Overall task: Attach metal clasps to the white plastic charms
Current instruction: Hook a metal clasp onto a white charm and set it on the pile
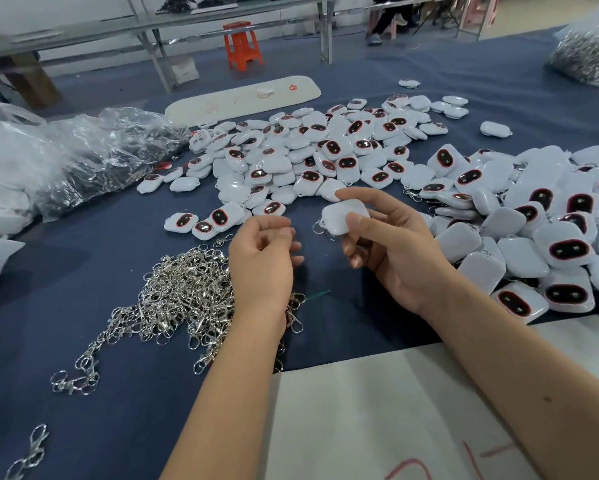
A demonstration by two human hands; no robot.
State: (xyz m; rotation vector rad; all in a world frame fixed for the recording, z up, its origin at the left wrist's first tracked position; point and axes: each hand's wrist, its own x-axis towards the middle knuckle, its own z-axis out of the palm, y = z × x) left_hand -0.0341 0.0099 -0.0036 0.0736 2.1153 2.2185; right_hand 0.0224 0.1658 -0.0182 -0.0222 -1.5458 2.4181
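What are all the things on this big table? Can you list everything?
Charms: many, white with dark red-rimmed ovals, piled centre and right.
Held charm: one, white, a ring at its left edge.
Clasps: many, silver, heaped near left.
Plastic bags: clear, far left.
Bag of metal parts: one, far right.
Boards: two, white, one far, one near.
Table cloth: dark blue.
Stool: one, orange, behind.
Left hand: over clasps, fingers loosely curled.
Right hand: holds a charm.

White charm (343, 216) – clasp (320, 227) attached
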